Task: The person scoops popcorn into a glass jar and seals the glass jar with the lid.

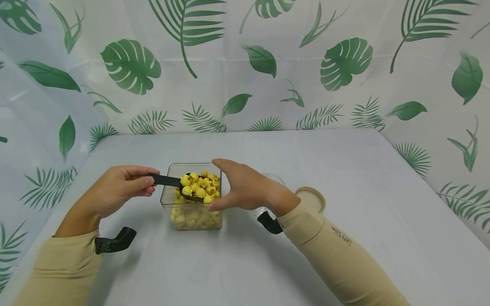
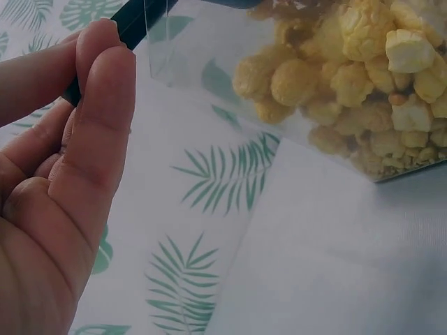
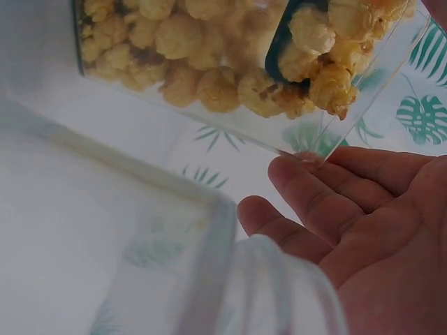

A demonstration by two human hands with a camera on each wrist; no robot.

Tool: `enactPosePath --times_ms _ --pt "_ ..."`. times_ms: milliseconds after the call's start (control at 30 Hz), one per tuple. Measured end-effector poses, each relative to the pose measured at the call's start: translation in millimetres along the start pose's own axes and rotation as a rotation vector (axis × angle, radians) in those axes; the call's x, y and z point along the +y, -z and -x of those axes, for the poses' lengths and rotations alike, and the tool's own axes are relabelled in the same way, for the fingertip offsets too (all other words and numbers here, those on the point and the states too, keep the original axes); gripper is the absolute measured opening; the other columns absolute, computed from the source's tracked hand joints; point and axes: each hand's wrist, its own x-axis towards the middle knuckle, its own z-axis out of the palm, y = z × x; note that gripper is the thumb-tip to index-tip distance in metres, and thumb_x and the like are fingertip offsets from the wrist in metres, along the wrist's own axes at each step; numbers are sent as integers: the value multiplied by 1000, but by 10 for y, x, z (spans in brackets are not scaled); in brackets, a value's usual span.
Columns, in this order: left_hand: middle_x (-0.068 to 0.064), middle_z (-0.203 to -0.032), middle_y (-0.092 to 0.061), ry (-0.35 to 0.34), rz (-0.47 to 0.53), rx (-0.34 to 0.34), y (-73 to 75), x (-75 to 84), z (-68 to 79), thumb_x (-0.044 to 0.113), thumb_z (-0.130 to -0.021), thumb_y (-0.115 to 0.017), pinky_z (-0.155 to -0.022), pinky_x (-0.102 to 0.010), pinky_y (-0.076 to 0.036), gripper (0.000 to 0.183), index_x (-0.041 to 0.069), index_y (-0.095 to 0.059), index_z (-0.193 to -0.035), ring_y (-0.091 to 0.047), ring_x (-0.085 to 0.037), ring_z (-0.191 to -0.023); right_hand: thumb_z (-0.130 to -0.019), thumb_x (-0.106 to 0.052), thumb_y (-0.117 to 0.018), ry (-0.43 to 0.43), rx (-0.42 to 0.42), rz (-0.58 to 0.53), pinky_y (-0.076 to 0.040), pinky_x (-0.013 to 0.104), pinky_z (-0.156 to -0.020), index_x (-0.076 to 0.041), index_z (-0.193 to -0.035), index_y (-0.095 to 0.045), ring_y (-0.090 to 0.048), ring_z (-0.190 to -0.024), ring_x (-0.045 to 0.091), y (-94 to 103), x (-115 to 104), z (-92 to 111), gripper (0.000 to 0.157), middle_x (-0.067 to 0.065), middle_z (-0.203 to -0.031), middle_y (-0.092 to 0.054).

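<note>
A clear square container [image 1: 165, 200] holding yellow popcorn [image 2: 356, 84] stands in the middle of the table. My left hand [image 1: 115, 189] pinches the handle of a black scoop [image 1: 167, 180] between thumb and fingers. The scoop's bowl sits inside the container's top, heaped with popcorn; its underside is hidden. My right hand [image 1: 245, 187] is at the container's right side, thumb and fingers spread apart. In the right wrist view, its fingertips [image 3: 290, 174] touch the container's upper corner, with the fingers fairly straight.
A clear jar [image 3: 160, 244] stands just right of the container, mostly hidden behind my right hand in the head view. Beyond it lies a round lid with a tan rim [image 1: 311, 197]. A leaf-patterned cloth [image 1: 264, 85] hangs behind the white table [image 1: 337, 157].
</note>
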Motion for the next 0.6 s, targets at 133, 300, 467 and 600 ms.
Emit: enactPosePath --times_ms 133,300,467,600 --pt "-5 -98 -69 -28 75 -4 37 -36 10 -4 -98 -60 -78 -25 -59 21 -1 -67 -118 -69 -12 -82 -81 -45 -84 6 5 2 -25 39 -120 -3 -158 -22 -25 -148 25 1 6 3 108 11 -162 -26" --pt "-4 -99 -68 -42 128 5 105 -92 42 -4 -99 -59 -78 -25 -59 26 16 -73 -108 -69 -13 -81 -80 -46 -84 6 7 -1 -25 38 -120 -3 -158 -22 -25 -148 24 -3 19 -3 108 10 -162 -26" --pt "-4 -99 -67 -43 162 14 154 -123 75 -4 -100 -57 -78 -24 -59 29 18 -74 -107 -70 -13 -82 -80 -46 -84 11 6 -4 -25 38 -120 -3 -158 -22 -25 -148 25 2 13 -4 108 11 -162 -26" --pt "-4 -98 -67 -61 198 1 169 -141 83 -5 -100 -56 -78 -24 -59 30 17 -75 -107 -70 -13 -81 -79 -47 -85 11 7 -5 -24 38 -120 -3 -158 -22 -25 -148 25 -1 14 -6 110 11 -162 -26"
